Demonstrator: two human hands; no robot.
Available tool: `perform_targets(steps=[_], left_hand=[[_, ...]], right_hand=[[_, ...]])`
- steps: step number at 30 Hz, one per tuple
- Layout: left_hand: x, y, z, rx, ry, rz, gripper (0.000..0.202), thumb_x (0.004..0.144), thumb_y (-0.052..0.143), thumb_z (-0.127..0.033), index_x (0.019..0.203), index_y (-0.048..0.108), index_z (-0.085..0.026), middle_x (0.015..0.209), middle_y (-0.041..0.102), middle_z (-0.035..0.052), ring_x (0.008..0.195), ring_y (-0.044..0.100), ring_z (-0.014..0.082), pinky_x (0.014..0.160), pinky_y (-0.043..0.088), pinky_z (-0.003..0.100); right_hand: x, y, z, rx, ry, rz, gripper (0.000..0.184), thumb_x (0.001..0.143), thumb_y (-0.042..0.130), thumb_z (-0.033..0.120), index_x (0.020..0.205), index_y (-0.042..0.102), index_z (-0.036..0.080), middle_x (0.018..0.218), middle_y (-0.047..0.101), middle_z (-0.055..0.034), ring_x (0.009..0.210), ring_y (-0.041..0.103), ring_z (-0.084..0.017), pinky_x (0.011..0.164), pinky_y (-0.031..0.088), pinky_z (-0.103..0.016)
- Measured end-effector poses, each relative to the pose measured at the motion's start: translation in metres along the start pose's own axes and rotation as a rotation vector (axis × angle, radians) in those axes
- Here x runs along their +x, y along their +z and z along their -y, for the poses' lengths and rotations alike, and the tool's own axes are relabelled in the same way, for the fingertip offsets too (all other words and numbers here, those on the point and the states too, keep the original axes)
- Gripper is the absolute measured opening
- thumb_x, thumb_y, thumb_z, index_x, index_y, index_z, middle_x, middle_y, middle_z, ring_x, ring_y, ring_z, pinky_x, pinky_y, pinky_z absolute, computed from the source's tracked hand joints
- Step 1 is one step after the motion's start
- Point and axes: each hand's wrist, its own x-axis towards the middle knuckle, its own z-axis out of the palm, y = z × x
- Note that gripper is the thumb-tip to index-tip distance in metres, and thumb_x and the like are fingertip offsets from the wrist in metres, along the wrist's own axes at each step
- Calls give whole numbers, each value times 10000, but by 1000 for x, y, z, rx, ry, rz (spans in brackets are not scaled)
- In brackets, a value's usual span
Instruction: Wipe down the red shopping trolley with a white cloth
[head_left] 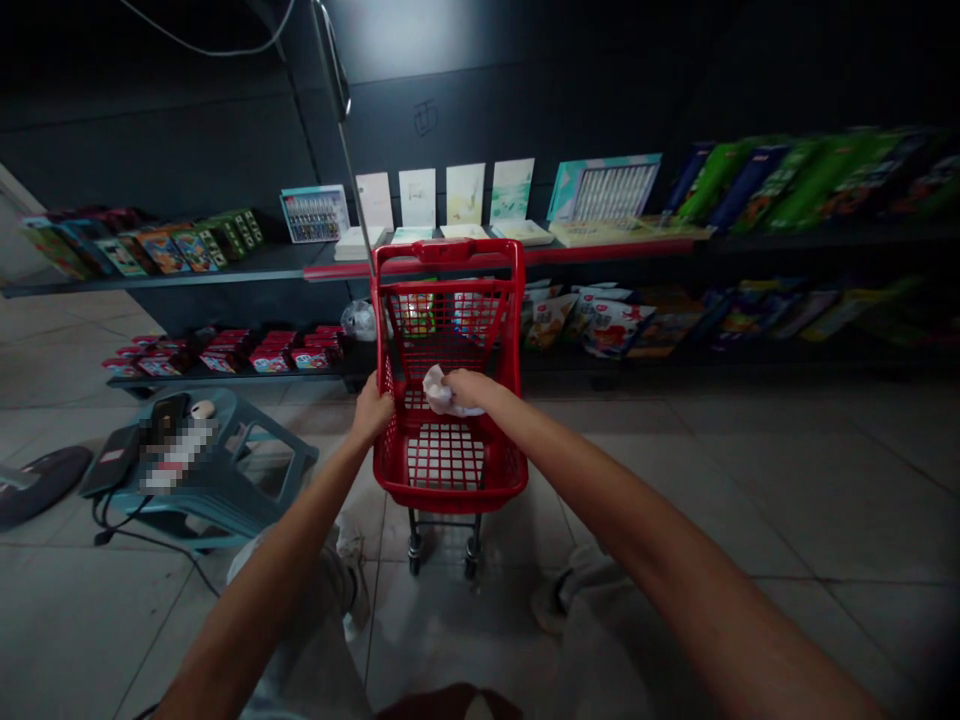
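While the left hand (371,412) grips the red shopping cart's rim (448,250), right fingers (469,388) clamp a white cloth (439,395).

A shop: merchandise shelves (180,272), red shopping cart (448,252)

red shopping cart (450,252) — left hand (373,410) on rim, right hand (466,390) on white cloth (437,393)
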Motion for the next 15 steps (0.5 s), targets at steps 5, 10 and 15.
perform_targets(steps=[5, 10, 15], left_hand=[[10, 7, -14, 46, -8, -19, 553, 835, 628, -242, 1379, 643, -146, 1347, 705, 133, 1243, 658, 280, 1128, 474, 392], [18, 15, -20, 43, 3, -40, 586, 845, 610, -200, 1430, 610, -165, 1359, 706, 117, 1250, 658, 272, 1110, 480, 373], [30, 22, -13, 16, 20, -48, 555, 857, 591, -205, 1411, 631, -209, 1295, 743, 80, 1185, 692, 254, 1075, 501, 363]], right_hand=[[5, -5, -6, 35, 27, -73, 477, 820, 826, 318, 1264, 723, 178, 1365, 681, -160, 1229, 668, -316, 980, 515, -313], [12, -6, -26, 79, 216, -23, 596, 723, 900, 256, 1273, 706, 138, 1312, 701, -187, 1179, 697, -325, 953, 537, -328], [30, 2, -35, 128, 364, -8, 645, 710, 892, 158, 1315, 679, 101, 1314, 679, -239, 1167, 701, -332, 928, 549, -347]])
